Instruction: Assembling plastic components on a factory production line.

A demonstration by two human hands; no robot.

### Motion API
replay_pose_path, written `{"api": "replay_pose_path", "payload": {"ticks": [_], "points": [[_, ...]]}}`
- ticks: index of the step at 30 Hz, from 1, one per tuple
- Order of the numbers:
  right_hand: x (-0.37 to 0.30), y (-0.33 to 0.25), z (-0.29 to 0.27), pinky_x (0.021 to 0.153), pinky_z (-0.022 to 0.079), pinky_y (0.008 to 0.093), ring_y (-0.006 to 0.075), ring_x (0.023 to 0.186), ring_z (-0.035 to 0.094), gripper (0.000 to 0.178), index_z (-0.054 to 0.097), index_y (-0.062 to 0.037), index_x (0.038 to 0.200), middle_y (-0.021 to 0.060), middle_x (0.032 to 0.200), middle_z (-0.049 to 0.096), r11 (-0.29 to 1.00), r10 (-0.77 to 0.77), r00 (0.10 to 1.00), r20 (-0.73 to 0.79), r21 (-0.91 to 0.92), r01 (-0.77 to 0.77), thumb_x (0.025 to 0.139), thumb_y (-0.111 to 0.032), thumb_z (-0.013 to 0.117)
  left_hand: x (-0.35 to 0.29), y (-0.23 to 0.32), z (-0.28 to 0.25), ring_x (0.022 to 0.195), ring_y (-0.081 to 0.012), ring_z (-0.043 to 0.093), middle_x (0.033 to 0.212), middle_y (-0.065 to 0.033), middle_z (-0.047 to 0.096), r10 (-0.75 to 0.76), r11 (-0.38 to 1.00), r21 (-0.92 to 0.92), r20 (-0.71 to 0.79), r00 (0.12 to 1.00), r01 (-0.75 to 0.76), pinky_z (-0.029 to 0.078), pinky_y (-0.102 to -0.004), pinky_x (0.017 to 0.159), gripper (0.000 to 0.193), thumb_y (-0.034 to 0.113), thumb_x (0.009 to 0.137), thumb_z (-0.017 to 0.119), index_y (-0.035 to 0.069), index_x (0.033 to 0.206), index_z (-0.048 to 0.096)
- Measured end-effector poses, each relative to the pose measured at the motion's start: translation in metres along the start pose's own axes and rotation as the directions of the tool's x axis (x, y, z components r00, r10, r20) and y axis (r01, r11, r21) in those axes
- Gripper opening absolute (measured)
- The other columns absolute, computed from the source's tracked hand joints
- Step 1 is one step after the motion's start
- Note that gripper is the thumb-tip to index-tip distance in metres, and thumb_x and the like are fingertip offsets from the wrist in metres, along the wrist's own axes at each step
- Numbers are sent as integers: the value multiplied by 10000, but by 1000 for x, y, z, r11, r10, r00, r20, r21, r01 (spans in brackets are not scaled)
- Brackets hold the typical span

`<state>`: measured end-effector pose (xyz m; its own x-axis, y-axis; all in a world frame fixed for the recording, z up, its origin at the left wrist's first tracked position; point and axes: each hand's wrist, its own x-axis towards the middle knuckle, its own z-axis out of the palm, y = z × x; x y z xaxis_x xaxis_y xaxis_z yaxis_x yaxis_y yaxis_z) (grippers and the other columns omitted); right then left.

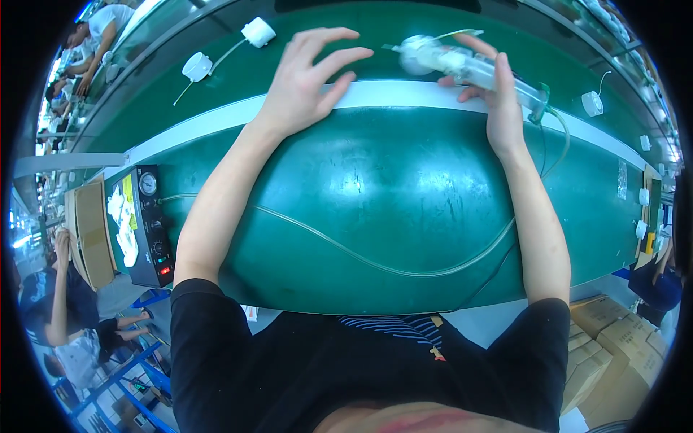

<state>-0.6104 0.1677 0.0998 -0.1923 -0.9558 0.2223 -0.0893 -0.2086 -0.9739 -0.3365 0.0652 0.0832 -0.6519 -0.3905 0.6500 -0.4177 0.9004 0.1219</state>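
Observation:
My right hand [503, 97] is wrapped round a clear dispensing syringe [473, 68], held tilted over the pale rail. A green cap closes its rear end, and a clear hose [565, 137] runs from there. By the syringe's front end is a blurred white round piece [419, 56] with a thin lead; whether the two touch, I cannot tell. My left hand [307, 79] hovers to the left of it, fingers spread and holding nothing. Beyond that hand, a white cylindrical piece [258, 32] and another white piece [197, 67] lie on the green belt, with thin leads.
A black dispenser box [150, 231] with a gauge stands at the left of the green table [375, 216]. The hose loops across the tabletop. A pale rail [404, 94] edges the belt. More white pieces [593, 103] lie right. Cartons [613, 339] and other people flank me.

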Motion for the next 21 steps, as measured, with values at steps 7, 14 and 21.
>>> {"api": "replay_pose_path", "payload": {"ticks": [7,14,21], "points": [[-1,15,-17,762,492,278,159,864,661,644,612,-63,1323,93,1068,694,998,-62,980,191,-12,65,1044,-577,343,7,0,4,1198,-295,552,1391,-86,556,-48,986,-156,113,992,66,510,-391,1014,500,219,883,771,188,1366,645],[-5,13,-13,810,488,296,169,917,644,508,621,-37,1284,104,1123,678,993,-106,993,41,56,104,1024,-454,494,2,1,-2,1131,-260,615,1268,-81,591,-283,876,-357,165,945,325,574,-366,927,541,314,860,827,182,1355,655],[-7,14,-17,916,486,315,172,1003,640,389,630,-39,1266,105,1159,677,989,-65,992,105,137,50,986,-309,617,4,-5,-4,1118,-262,631,1243,-91,582,-120,930,-322,186,975,176,588,-356,943,516,308,825,858,161,1293,699]]}}
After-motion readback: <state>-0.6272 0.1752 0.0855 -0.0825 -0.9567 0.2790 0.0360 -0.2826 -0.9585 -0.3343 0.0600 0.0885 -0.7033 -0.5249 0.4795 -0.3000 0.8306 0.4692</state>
